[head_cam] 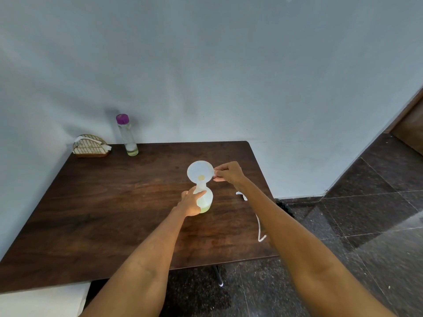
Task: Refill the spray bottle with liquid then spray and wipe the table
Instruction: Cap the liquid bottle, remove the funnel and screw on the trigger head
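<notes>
Fingers (218, 173) of my right hand (229, 172) pinch the funnel (200, 171) tab; funnel sits tilted in the bottle (204, 200) neck. Left hand (191, 202) wraps the bottle mid-desk (103, 213), pale green liquid at its bottom. Sprayer (259, 225) lies right of it, near the desk edge. Refill bottle (128, 136) stands at the back, purple cap on.

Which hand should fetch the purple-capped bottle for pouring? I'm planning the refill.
Left, probably. The purple-capped bottle stands far left; the left hand is nearer, merely steadying the spray bottle, while the right hand holds the funnel.
</notes>
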